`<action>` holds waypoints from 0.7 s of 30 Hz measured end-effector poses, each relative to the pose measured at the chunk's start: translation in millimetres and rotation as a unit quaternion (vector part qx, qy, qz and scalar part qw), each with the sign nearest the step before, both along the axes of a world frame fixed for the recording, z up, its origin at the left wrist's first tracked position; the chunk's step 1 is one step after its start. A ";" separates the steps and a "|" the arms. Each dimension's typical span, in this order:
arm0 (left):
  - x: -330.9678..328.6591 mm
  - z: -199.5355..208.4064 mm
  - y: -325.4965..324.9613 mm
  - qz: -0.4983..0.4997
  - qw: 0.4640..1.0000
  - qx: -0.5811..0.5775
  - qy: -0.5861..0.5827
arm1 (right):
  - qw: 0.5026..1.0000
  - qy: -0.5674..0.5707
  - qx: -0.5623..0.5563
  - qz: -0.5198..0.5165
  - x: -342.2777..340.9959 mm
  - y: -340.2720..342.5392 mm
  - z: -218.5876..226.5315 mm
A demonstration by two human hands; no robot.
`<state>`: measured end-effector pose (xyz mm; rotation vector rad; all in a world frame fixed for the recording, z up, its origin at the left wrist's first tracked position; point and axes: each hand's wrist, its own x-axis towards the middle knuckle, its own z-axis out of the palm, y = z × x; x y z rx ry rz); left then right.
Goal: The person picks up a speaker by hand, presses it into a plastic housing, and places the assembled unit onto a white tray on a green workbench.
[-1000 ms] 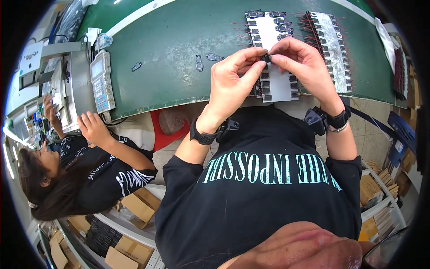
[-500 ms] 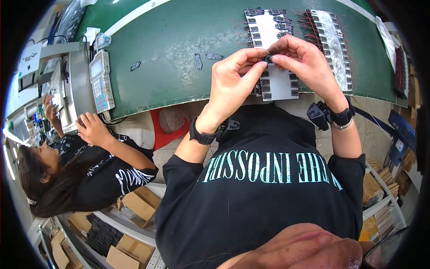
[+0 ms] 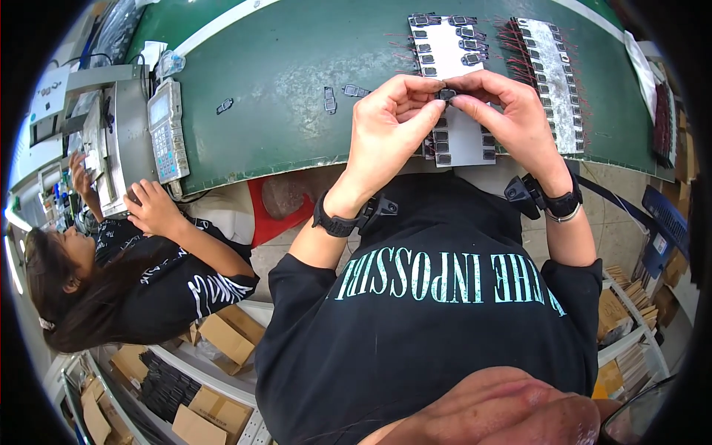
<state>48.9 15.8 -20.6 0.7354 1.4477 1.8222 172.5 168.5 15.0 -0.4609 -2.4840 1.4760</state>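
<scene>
Between the fingertips of both hands is a small black rectangular part with wires' look-alikes on the boards, resembling a mini speaker. My left hand pinches its left side with thumb and forefinger. On its right side, my right hand grips it with thumb and fingertips. Both hands are raised over a white board, which carries rows of similar black parts along its two long edges. Red wires stick out from its far left side. My fingers hide the middle of that board.
A second board, lined with black parts and red wires, lies to the right. Loose black parts rest on the green table. Left stands a keypad device; beside it a co-worker's hand is at a metal machine.
My right hand has lowered slightly and its fingers have shifted, so more of the black part shows. My left hand keeps its pinch.
</scene>
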 end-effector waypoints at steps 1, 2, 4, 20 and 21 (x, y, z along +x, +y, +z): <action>0.3 0.3 -0.2 0.000 1.000 -0.004 0.002 | 1.000 0.000 0.000 0.000 0.2 0.8 -0.4; 0.6 0.7 -0.5 -0.001 1.000 -0.007 0.003 | 0.999 -0.007 -0.036 0.002 -0.1 1.8 -1.0; 1.4 1.5 -0.5 -0.001 1.000 -0.011 0.005 | 0.994 -0.020 -0.108 0.007 -0.9 4.4 -2.4; 8.0 11.4 -26.3 0.046 0.996 -0.039 0.062 | 0.986 -0.007 -0.164 0.010 -2.0 -26.8 5.4; 11.8 12.2 -30.1 0.041 0.994 -0.064 0.072 | 0.986 -0.006 -0.164 0.010 -0.9 -32.0 4.1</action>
